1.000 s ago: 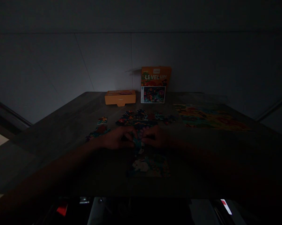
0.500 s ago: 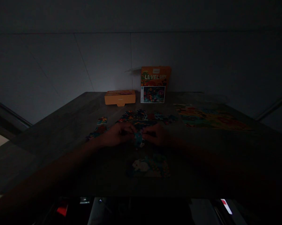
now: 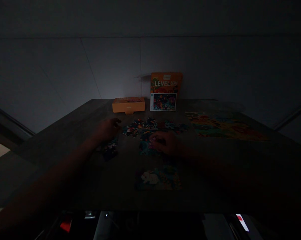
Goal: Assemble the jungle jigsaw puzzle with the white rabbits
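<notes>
In the dim head view, my right hand (image 3: 167, 142) has its fingers curled together at the right edge of a joined teal puzzle section (image 3: 144, 147) with pink spots. My left hand (image 3: 107, 129) is over the left side of the table, its fingers bent and somewhat apart, with nothing visible between them. Below that hand lie several dark puzzle pieces (image 3: 110, 151), partly covered by it. Beyond both hands spreads a pile of loose puzzle pieces (image 3: 137, 126). Nearer to me rests a joined puzzle section (image 3: 158, 178) showing a white rabbit.
An orange box (image 3: 128, 105) lies at the back of the table (image 3: 72, 133). Beside it, an upright orange "LEVEL UP!" box (image 3: 165, 82) leans by the wall, a picture card (image 3: 163, 102) in front. A colourful assembled puzzle (image 3: 225, 126) lies on the right.
My left hand has moved away from the teal section, left and farther back. My right hand stays by that section, which shows more fully on the table.
</notes>
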`<state>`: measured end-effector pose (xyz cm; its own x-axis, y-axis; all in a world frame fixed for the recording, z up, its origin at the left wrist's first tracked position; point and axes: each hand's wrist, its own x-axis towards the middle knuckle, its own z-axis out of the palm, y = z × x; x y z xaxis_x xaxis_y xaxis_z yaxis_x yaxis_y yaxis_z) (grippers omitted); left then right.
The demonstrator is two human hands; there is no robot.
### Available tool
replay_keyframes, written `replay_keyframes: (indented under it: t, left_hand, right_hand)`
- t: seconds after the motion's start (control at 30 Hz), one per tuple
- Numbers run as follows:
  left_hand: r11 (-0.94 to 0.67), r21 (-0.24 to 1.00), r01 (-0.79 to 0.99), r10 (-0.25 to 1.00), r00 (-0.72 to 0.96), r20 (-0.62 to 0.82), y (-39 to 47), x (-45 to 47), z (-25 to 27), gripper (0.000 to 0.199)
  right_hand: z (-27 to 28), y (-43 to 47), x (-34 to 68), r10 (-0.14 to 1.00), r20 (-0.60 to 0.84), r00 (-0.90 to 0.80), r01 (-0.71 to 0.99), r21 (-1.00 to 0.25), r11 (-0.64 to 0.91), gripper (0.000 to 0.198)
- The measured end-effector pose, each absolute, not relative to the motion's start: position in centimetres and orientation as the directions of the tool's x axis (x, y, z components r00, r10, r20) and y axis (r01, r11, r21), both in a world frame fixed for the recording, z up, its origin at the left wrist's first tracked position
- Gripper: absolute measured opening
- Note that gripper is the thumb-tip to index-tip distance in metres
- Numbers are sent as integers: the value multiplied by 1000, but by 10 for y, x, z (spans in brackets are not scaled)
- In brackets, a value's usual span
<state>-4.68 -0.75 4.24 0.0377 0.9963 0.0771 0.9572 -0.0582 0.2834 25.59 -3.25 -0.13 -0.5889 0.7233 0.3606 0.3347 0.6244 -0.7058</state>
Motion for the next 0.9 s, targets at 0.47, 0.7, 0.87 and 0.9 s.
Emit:
replay_keyframes:
  t: [0.47, 0.7, 0.87, 0.9]
  left_hand:
    - [-310, 84, 947, 901, 321, -291, -27, -64, 63, 51]
    - [-428, 118, 896, 858, 444, -257, -24, -52, 56, 34]
    - [-422, 165, 891, 875, 448, -181, -30, -41, 54, 34]
    - [-406, 168, 898, 886, 432, -168, -30, -42, 55, 33]
  right_hand:
    - [-1, -31, 256, 678, 390, -623, 354, -633, 689, 25]
    - [2, -33, 256, 686, 365, -629, 379, -626, 681, 24]
    - [1, -33, 256, 682, 368, -632, 372, -629, 683, 24]
    - [1, -33, 256, 681, 369, -633, 366, -632, 683, 24]
